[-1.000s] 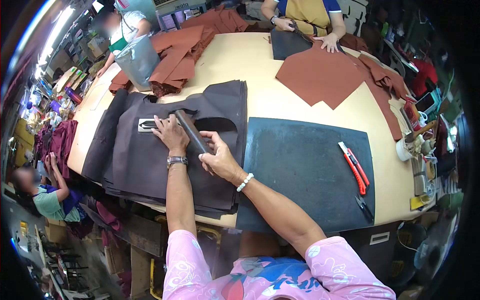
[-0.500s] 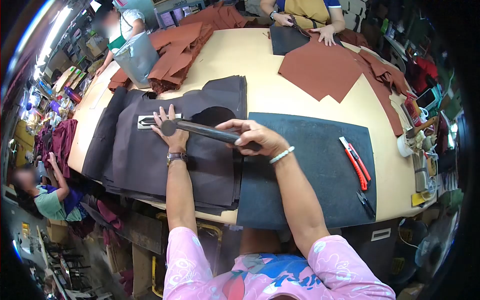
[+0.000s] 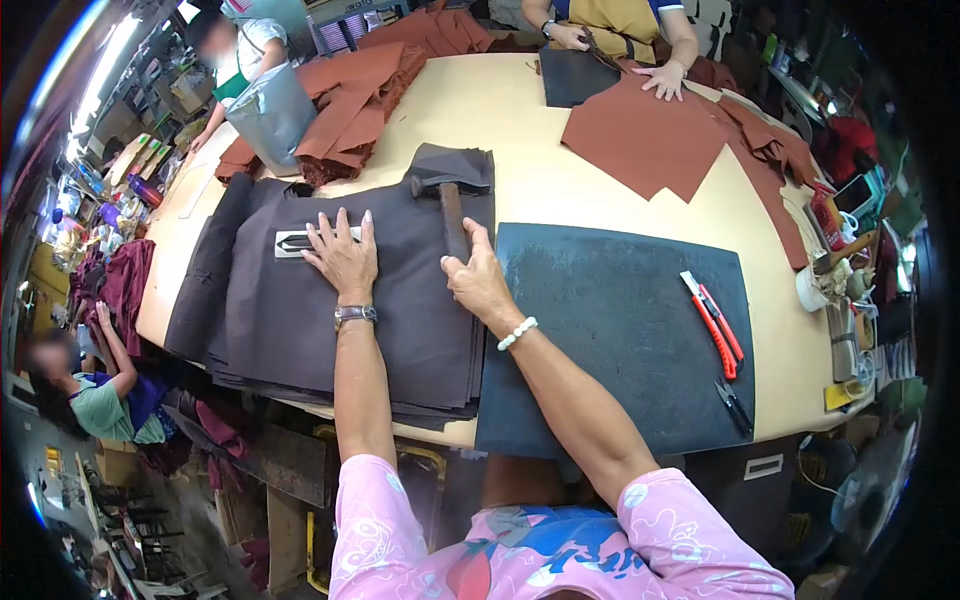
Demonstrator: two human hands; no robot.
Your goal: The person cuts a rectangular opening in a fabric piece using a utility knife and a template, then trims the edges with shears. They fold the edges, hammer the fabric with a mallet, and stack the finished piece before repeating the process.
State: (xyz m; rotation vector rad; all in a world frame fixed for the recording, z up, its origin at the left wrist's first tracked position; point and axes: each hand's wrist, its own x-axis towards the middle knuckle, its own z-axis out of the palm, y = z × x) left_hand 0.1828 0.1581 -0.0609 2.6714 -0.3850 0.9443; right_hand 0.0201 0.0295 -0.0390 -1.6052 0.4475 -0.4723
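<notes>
My left hand (image 3: 345, 262) lies flat with fingers spread, its fingertips over a small pale plate with a black pointed shape (image 3: 290, 244). Under them is a thick stack of dark brown sheets (image 3: 300, 340). In my right hand (image 3: 482, 280) is the wooden handle of a hammer (image 3: 455, 215). Its dark metal head points away from me, over the far right corner of the stack. To the right of the stack lies a large dark mat (image 3: 610, 330), bearing a red utility knife (image 3: 715, 325) and a small black-handled tool (image 3: 733, 405).
Across the table (image 3: 470, 110), a co-worker's hand (image 3: 662, 80) presses on a reddish-brown sheet (image 3: 645, 135). More reddish-brown pieces (image 3: 350, 110) are piled at the far left beside a grey bin (image 3: 272, 115). A white cup (image 3: 812, 292) and tools crowd the right edge.
My right hand has moved left and swung the hammer from above my left hand to the stack's far right corner. My left hand stays on the plate. The co-worker's flat hand shifted slightly.
</notes>
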